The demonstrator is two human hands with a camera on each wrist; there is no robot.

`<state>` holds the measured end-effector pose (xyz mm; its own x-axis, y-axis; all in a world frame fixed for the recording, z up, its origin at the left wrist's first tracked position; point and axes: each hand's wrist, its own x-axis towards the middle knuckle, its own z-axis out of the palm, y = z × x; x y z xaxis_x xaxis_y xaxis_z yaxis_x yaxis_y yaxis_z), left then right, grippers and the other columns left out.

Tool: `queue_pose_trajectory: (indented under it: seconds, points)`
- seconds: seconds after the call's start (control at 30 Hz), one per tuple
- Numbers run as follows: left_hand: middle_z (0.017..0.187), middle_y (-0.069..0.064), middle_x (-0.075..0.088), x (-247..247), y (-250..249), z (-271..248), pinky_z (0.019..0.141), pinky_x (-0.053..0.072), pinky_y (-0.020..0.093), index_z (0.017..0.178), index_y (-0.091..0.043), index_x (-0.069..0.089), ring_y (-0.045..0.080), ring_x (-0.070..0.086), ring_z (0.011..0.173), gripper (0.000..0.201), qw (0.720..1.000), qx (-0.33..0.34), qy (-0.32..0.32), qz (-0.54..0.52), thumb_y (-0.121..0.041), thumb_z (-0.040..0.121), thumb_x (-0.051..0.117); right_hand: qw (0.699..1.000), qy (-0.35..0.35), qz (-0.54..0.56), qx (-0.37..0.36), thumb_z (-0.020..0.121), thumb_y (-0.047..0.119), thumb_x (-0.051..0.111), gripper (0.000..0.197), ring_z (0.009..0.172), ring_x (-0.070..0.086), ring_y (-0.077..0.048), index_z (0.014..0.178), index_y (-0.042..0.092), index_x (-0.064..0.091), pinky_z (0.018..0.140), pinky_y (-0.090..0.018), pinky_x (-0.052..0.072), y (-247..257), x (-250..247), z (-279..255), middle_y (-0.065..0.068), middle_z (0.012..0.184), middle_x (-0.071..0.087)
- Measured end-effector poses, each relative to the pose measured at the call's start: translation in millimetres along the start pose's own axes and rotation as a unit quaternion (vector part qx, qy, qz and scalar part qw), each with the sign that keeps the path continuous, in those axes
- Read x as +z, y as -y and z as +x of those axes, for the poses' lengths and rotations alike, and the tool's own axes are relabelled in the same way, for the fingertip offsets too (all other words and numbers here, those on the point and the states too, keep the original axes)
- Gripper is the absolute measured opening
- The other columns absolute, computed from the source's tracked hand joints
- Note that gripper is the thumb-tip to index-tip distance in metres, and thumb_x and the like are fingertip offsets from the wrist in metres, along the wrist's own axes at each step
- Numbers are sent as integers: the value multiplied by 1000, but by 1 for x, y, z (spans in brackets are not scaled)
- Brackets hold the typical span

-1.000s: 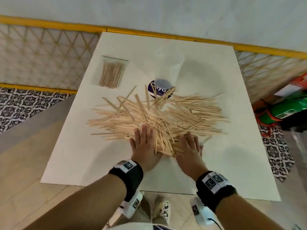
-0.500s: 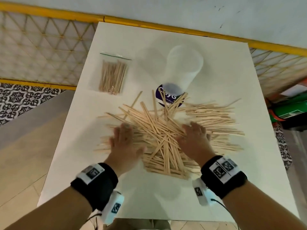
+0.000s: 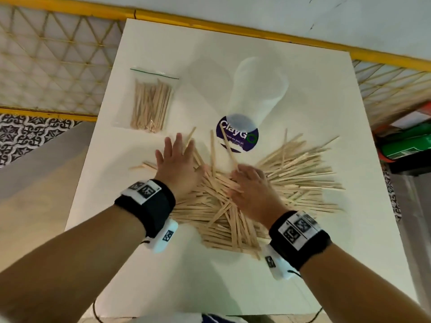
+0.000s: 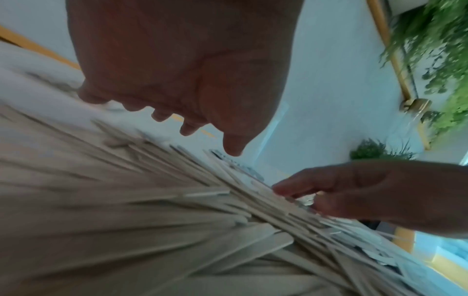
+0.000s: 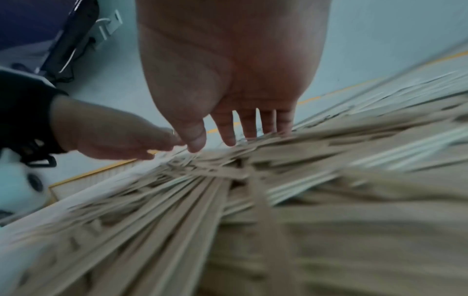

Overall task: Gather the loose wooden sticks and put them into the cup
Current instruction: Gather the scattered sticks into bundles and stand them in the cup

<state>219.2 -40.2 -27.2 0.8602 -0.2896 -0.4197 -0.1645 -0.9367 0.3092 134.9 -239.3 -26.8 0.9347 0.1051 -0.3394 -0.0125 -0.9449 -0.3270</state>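
On the white table (image 3: 140, 264), the loose wooden sticks (image 3: 291, 183) are lying heaped before the cup (image 3: 255, 89). The left hand (image 3: 178, 164) and right hand (image 3: 250, 190) are pressing flat, fingers straight and grasping nothing, probably to rake the pile together.

Loose wooden sticks (image 3: 275, 183) and cup (image 3: 250, 99), white tabletop.
Heaped criss-cross at frame centre; translucent, upright, just above heap.
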Motion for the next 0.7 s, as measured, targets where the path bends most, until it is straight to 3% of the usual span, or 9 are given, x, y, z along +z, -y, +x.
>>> queue_pose_trajectory:
  seconds: [0.17, 0.27, 0.37, 0.47, 0.53, 0.6, 0.67, 0.7]
  points:
    - [159, 12, -17, 18, -33, 25, 118, -2, 54, 152, -17, -4, 38, -15, 145, 75, 998, 34, 21, 49, -57, 95, 23, 988, -115, -9, 104, 92, 50, 46, 56, 141, 28, -31, 141, 24, 44, 115, -49, 26, -72, -39, 26, -6, 153, 35]
    - [159, 10, -16, 32, -55, 13, 118, -2, 53, 152, -18, -6, 37, -15, 145, 76, 994, 89, 22, 56, -57, 95, 24, 985, -47, -18, 162, 94, 48, 41, 58, 143, 24, -33, 144, 19, 38, 117, -46, 19, -111, -43, 47, -12, 156, 29]
    - [160, 6, -15, 43, -68, -8, 119, -4, 50, 152, -21, -9, 32, -17, 145, 78, 986, 144, 53, 60, -59, 94, 27, 996, -14, -38, 83, 87, 49, 34, 56, 136, 32, -36, 133, 19, 45, 110, -53, 31, -98, -27, 25, -11, 149, 35]
    - [161, 4, -12, 40, -58, -20, 116, -9, 48, 151, -28, -8, 29, -18, 145, 79, 986, 153, 34, 63, -65, 88, 21, 997, -50, -15, 53, 91, 41, 51, 47, 137, 29, -31, 136, 27, 47, 112, -51, 30, -97, -26, -1, -3, 152, 35]
    - [161, 5, -10, 27, -36, -20, 116, -7, 51, 151, -29, -6, 31, -16, 146, 78, 995, 86, -29, 50, -65, 88, 23, 987, -109, 6, 115, 93, 44, 49, 52, 141, 26, -31, 141, 26, 43, 114, -51, 27, -122, -45, 5, -5, 155, 31]
    - [161, 6, -10, 12, -8, -18, 114, -6, 56, 151, -27, -1, 33, -16, 146, 75, 996, -53, -72, 0, -61, 91, 29, 957, -130, 60, 251, 95, 51, 42, 62, 145, 19, -33, 148, 22, 31, 117, -51, 20, -164, -63, 20, -12, 158, 23]
    - [161, 7, -11, 5, 15, -17, 112, -4, 63, 151, -24, 3, 33, -16, 146, 75, 979, -183, -69, -57, -60, 92, 31, 905, -116, 136, 385, 95, 55, 37, 70, 146, 13, -39, 152, 18, 20, 118, -53, 13, -196, -75, 34, -18, 159, 16]
    - [160, 7, -11, 6, 21, -17, 112, -2, 65, 152, -24, 2, 34, -15, 146, 76, 972, -214, -55, -74, -61, 92, 30, 897, -102, 151, 404, 95, 56, 35, 73, 146, 11, -40, 152, 16, 18, 118, -54, 10, -203, -75, 41, -20, 159, 14]
